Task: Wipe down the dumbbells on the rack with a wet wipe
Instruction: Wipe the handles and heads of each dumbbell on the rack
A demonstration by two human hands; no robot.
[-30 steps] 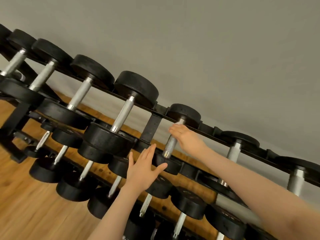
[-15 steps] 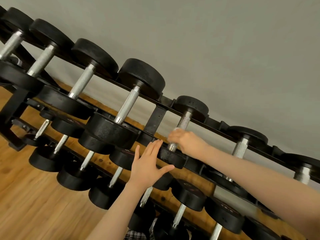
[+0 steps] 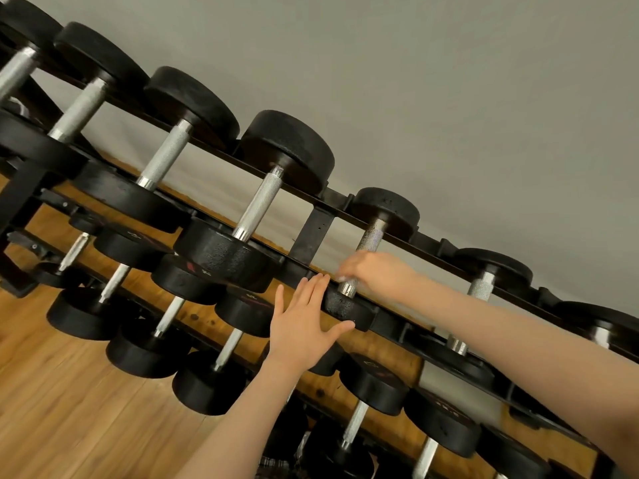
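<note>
The right hand (image 3: 377, 271) is curling its fingers round the lower end of a knurled, silvery steel handle (image 3: 370, 242) on a small dumbbell (image 3: 347, 307) lying on the top tier of the black metal rack (image 3: 313, 233). The left hand (image 3: 304, 323) is lying flat, fingers straight, against that dumbbell's round, pebbled black front weight. No wipe is plainly showing; other dumbbells are filling the tiers above a wooden floor (image 3: 69, 392).

Soft even indoor light, flat grey wall (image 3: 449, 81) free of hard shadows, small glints on the knurled steel handles (image 3: 257, 202), right hand (image 3: 377, 271) motion-blurred, strong tilt, wide-angle bowing toward the edges
</note>
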